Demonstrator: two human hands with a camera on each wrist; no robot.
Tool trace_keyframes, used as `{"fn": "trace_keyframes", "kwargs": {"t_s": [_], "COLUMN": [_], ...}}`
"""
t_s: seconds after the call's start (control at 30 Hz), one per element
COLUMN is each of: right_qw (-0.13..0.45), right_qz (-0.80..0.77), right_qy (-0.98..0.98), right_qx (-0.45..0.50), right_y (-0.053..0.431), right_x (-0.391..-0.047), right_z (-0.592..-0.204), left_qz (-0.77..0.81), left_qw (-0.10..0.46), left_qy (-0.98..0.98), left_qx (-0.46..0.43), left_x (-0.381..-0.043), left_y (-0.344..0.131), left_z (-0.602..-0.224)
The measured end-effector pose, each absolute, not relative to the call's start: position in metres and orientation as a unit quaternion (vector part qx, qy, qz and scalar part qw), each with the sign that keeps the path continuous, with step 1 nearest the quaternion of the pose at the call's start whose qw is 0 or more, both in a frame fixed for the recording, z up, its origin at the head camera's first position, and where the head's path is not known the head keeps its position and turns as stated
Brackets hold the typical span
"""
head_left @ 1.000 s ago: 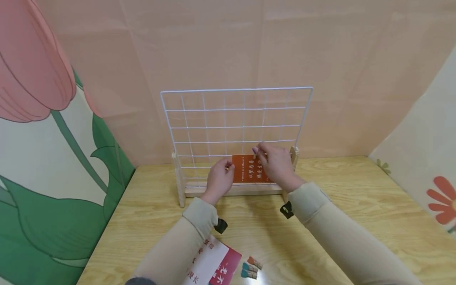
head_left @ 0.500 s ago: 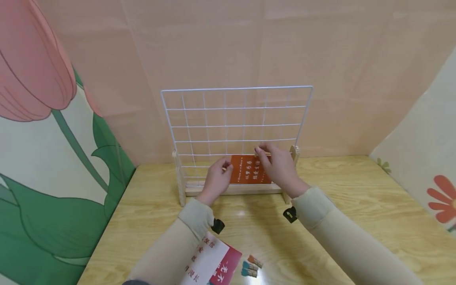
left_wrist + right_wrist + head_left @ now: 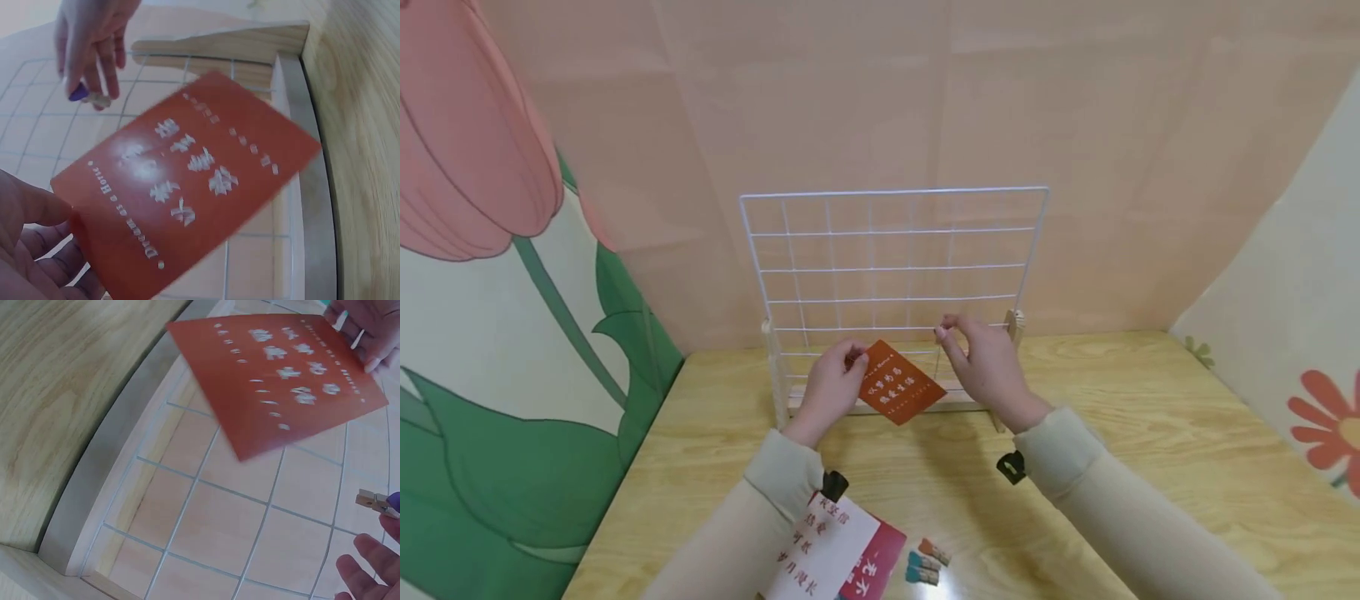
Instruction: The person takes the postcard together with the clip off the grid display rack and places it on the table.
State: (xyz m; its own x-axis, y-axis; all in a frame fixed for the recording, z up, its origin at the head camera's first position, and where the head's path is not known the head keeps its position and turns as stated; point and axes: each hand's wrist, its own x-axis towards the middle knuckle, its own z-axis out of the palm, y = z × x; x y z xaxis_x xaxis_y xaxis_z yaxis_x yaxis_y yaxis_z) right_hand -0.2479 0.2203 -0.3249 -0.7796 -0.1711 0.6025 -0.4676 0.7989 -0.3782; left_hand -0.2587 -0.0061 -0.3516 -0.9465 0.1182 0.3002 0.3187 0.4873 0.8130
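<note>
My left hand (image 3: 829,383) pinches one edge of a red card (image 3: 901,383) with white lettering. Tilted cornerwise, the card hangs in front of the lower part of a white wire grid (image 3: 850,269). Between the thumb and fingertips of my right hand (image 3: 988,362) is a small wooden clothespin (image 3: 375,501) with a purple end, best seen in the right wrist view. The right hand is just right of the card and apart from it. Whether the clothespin touches the wire, I cannot tell.
The grid stands in a wooden base (image 3: 958,400) on the wood-grain table (image 3: 1112,417). Near the front, several clothespins with teal and orange ends (image 3: 922,568) lie beside white (image 3: 827,542) and pink (image 3: 883,567) lettered cards, partly under my left sleeve.
The red card was upright against the grid; now it is tilted, lower and further left. My left hand moved left with it. The right hand stays near its former place with the clothespin.
</note>
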Motion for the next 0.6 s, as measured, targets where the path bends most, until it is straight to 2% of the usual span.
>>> {"fn": "trace_keyframes", "kwargs": {"t_s": [0.43, 0.6], "right_qw": [0.266, 0.244], "right_qz": [0.229, 0.227], "right_qy": [-0.916, -0.922], "right_qx": [0.195, 0.200], "right_y": [0.227, 0.225], "right_x": [-0.235, -0.227], "right_z": [-0.336, -0.343], "left_qz": [-0.502, -0.508], "left_qw": [0.119, 0.098], "left_qy": [-0.846, -0.844], "left_qx": [-0.136, -0.143], "left_x": [-0.251, -0.248], "left_y": [-0.017, -0.016], "left_z": [-0.348, -0.345]}}
